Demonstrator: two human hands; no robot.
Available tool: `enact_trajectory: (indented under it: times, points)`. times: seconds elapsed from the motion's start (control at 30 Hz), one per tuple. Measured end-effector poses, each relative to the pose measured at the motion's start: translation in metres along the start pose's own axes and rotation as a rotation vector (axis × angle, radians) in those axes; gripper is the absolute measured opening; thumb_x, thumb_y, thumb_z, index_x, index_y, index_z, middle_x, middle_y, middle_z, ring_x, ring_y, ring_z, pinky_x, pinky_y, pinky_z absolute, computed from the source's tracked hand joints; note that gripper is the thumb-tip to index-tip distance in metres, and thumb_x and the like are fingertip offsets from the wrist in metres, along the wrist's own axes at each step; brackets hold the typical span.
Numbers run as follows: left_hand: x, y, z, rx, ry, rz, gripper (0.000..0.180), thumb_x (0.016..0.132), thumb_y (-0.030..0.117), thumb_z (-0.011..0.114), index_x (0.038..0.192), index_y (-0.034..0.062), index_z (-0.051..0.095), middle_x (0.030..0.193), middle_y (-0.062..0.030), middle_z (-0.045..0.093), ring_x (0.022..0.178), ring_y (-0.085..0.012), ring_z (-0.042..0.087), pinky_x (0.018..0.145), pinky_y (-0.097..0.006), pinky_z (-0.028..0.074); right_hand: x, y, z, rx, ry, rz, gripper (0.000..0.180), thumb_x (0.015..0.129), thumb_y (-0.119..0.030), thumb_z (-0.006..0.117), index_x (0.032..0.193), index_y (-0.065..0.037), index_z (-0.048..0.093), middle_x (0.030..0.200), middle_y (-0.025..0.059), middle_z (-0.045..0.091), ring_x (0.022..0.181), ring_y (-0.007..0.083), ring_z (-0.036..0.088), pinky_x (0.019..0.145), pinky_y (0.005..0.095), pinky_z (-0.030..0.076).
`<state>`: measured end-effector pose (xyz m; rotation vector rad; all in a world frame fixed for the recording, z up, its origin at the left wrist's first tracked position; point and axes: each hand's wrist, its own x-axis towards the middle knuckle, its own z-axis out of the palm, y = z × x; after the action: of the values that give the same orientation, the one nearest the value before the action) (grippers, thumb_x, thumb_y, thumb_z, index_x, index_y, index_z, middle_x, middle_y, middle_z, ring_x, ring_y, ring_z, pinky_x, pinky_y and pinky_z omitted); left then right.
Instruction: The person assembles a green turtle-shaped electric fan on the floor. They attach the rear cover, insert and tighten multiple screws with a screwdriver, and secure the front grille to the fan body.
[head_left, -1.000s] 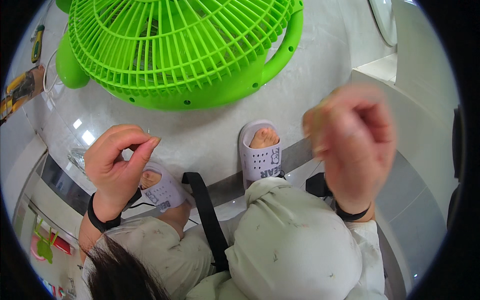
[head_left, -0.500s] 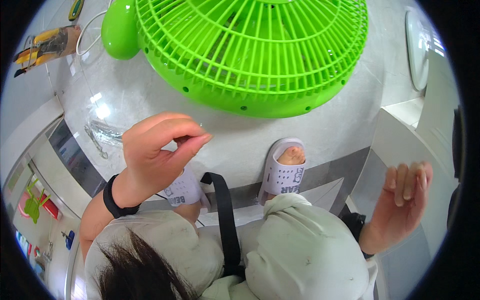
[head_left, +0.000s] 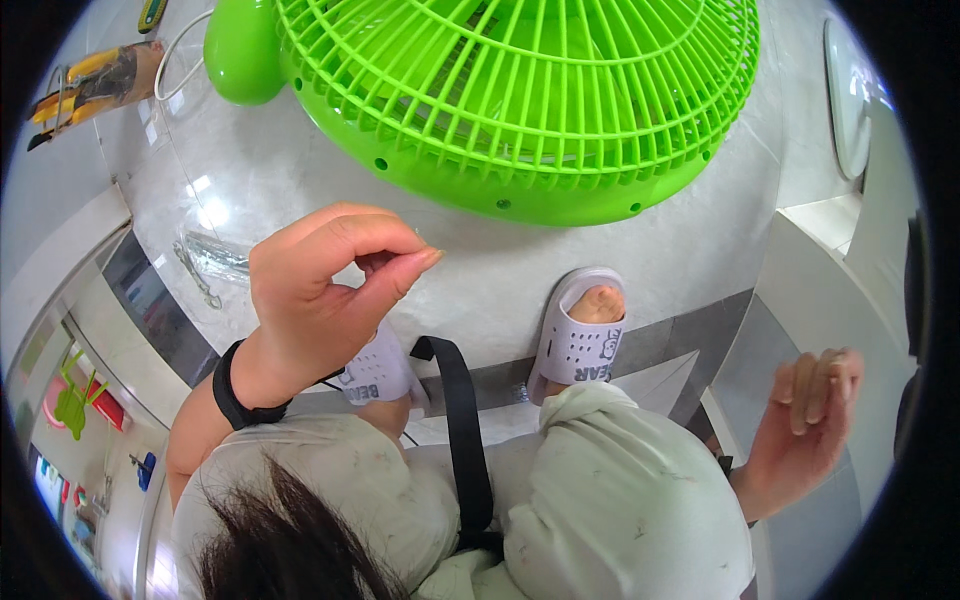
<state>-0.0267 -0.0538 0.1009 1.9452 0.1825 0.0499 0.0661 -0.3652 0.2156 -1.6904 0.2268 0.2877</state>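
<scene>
My left hand (head_left: 310, 275) hovers over the floor just short of the fan, thumb and forefinger pinched together. Whatever lies between those fingertips, if anything, is too small to make out. A bright green fan (head_left: 520, 208) with a ribbed round grille lies ahead, apart from both hands. Off to the right, beyond my knee, my right hand (head_left: 800, 435) is raised with its fingers curled in. The inside of that grip is hidden. Each wrist has a black band, and a black strap (head_left: 460, 430) hangs between my legs.
At left lie a metal tool (head_left: 195, 275) and clear plastic wrapping (head_left: 220, 255). Farther off are a pouch of yellow-handled tools (head_left: 95, 85), a white cord (head_left: 165, 90) and a green-yellow handle (head_left: 151, 14). A white round panel (head_left: 848, 100) leans at the far right.
My left hand has shifted slightly right and up, still pinched. The right hand stays curled, a little lower. The whole view has moved slightly.
</scene>
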Motion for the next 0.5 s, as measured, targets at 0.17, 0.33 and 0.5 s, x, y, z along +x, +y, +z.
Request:
enact_trajectory:
  times: [0.17,0.33,0.5]
  points:
    - [-0.001,0.001,0.0,0.038,-0.012,0.043,0.013,0.071,-0.004,0.074,0.08,0.0011,0.066,0.075,-0.0074,0.064,0.058,-0.0116,0.058,0.051,-0.021,0.046,0.032,-0.012,0.009,0.228,-0.15,-0.023,0.007,0.096,-0.012,0.044,0.096,-0.006,0.045,0.061,-0.0016,0.037,0.053,0.006,0.034,0.059,0.0235,0.031]
    - [-0.003,0.001,-0.004,0.013,0.0,0.022,0.013,0.071,-0.004,0.074,0.081,0.001,0.066,0.076,-0.0073,0.064,0.058,-0.0109,0.058,0.052,-0.021,0.047,0.044,-0.021,0.021,0.397,-0.216,0.011,0.005,0.095,-0.009,0.045,0.098,-0.005,0.045,0.062,-0.0004,0.039,0.054,0.0067,0.038,0.061,0.0244,0.034]
    - [-0.006,0.001,-0.003,-0.015,0.002,-0.011,0.013,0.072,-0.004,0.074,0.081,0.0008,0.066,0.076,-0.0075,0.064,0.06,-0.0111,0.059,0.053,-0.021,0.048,0.031,-0.016,0.014,0.446,-0.273,0.07,0.008,0.097,-0.012,0.043,0.095,-0.006,0.049,0.061,0.0039,0.037,0.054,0.0124,0.037,0.061,0.0259,0.033]
